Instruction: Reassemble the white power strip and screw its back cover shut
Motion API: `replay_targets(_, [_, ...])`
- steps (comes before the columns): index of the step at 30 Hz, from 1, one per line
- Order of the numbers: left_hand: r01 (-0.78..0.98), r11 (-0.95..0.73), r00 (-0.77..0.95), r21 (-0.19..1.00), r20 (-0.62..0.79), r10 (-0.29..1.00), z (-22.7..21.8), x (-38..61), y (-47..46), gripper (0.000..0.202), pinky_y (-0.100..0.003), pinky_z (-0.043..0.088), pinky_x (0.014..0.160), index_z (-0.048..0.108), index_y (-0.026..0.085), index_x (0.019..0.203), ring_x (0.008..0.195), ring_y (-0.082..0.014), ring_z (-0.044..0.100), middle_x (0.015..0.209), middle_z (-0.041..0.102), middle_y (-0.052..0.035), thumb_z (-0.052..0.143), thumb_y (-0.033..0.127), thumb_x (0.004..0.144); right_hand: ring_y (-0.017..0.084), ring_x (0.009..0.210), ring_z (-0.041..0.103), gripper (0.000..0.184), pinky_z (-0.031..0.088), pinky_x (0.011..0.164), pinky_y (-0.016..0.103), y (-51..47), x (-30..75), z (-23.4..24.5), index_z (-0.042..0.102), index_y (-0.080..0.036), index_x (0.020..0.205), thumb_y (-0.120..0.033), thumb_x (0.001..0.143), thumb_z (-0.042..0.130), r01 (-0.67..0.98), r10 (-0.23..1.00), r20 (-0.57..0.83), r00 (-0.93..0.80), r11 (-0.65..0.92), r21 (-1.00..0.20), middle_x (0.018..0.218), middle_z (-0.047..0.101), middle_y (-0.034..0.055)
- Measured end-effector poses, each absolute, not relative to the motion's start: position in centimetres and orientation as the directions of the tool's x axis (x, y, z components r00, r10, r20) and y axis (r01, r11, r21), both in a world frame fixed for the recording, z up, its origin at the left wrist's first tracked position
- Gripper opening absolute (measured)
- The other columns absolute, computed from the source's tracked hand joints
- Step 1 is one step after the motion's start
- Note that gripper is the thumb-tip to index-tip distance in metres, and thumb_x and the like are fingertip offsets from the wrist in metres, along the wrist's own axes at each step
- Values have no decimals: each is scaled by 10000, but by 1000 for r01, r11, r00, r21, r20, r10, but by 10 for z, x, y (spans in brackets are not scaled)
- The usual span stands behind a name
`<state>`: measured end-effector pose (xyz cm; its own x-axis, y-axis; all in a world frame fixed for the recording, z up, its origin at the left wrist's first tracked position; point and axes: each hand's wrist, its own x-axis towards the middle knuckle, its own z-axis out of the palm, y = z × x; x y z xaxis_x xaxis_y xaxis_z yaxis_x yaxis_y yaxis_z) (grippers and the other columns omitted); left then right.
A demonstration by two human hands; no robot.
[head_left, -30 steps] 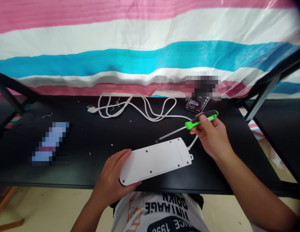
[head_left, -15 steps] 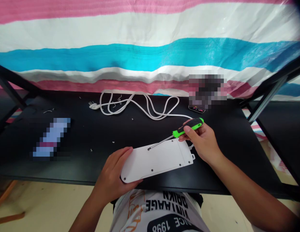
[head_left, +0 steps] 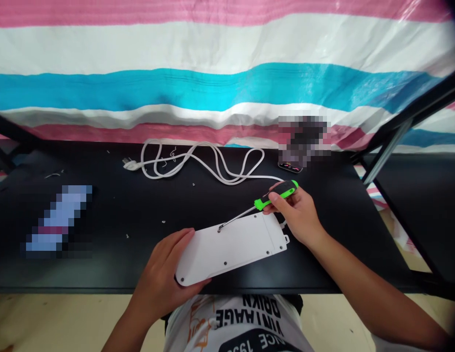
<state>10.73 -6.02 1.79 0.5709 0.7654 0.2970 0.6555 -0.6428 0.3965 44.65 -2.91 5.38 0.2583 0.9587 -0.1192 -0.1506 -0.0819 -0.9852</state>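
Sheeting (head_left: 198, 90), striped, hangs behind the black table (head_left: 345, 210) bearing white cord (head_left: 232, 184).

Cord (head_left: 230, 183) on tabletop (head_left: 345, 200), casing (head_left: 238, 247) before it, screwdriver (head_left: 274, 195) over casing

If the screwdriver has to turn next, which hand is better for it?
Probably the right hand: it holds the green-and-black screwdriver by the handle, with the tip at a dark hole in the white case. The left hand is busy holding the case's other end.
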Motion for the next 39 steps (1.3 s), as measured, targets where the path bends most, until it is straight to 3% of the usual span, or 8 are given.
replay_targets(8, [654,-656,579,378,307,755,15,107,-59,882,-517,479,1117,399,159,1563,1318,-365,553,1472,529,-193,807,448,836,155,597,756,415,679,599,258,-22,451,51,669,-167,964,-434,745,899,-167,934,-92,345,-35,-985,733,757,9])
replay_targets(14, [664,-641,573,384,289,767,15,106,-60,888,-525,483,1112,381,178,1574,1323,-368,548,1478,522,-189,806,437,838,175,683,783,391,702,667,300,-21,451,50,675,-164,986,-410,767,887,-198,936,-86,341,-18,-980,869,789,46])
replay_targets(20, [660,-642,570,390,296,766,16,107,-60,898,-522,479,1117,386,167,1571,1318,-370,552,1466,529,-195,811,443,829,193,767,797,357,709,744,342,-22,448,51,675,-173,998,-397,797,866,-200,951,-67,303,-5,-980,967,791,59])
replay_targets(26, [657,-637,569,404,289,770,19,109,-62,920,-533,480,1114,374,177,1569,1314,-377,556,1459,531,-202,824,445,814,230,952,803,328,681,924,433,-19,442,49,674,-211,1073,-384,844,833,-231,980,-55,194,-9,-973,1082,792,67])
replay_targets(39, [647,-637,569,419,290,769,20,110,-62,936,-545,471,1122,341,196,1578,1328,-375,542,1472,529,-203,828,427,813,247,1016,789,438,610,1061,495,25,404,55,617,-215,1070,-442,781,854,-178,996,-87,16,-83,-980,977,782,44])
